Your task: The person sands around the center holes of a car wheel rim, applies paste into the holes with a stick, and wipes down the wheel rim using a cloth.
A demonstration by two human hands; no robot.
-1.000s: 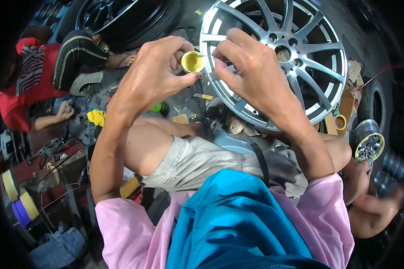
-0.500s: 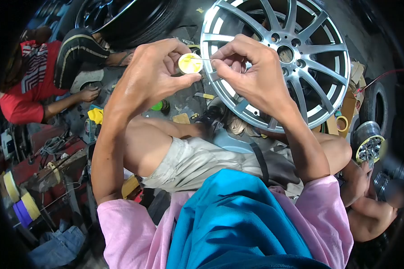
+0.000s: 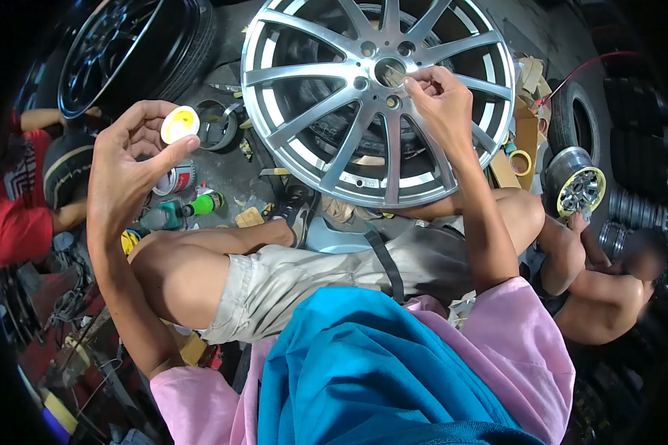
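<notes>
My left hand (image 3: 135, 144) is closed, pinching a small round white cap (image 3: 179, 124) between thumb and fingers; yellow paint-like stuff lies inside it. Over the middle of a silver alloy wheel rim (image 3: 341, 72), my right hand (image 3: 444, 104) pinches a thin stick (image 3: 395, 70). The stick's tip is near the hub hole; whether it touches the metal I cannot tell. The multi-spoke rim lies face up in front of my knees, with several bolt holes around its centre.
A dark wheel with tyre (image 3: 111, 59) stands at upper left, beside a person in red (image 3: 22, 215). Below my left hand are a tin can (image 3: 177, 178) and a green bottle (image 3: 204, 204). At right, another person (image 3: 601, 300) holds a smaller rim (image 3: 575, 185) near a tape roll (image 3: 520, 162).
My hands have moved apart: the left went left with the cap, the right carried the stick over the rim's hub. The view has shifted, bringing the rim further left.
</notes>
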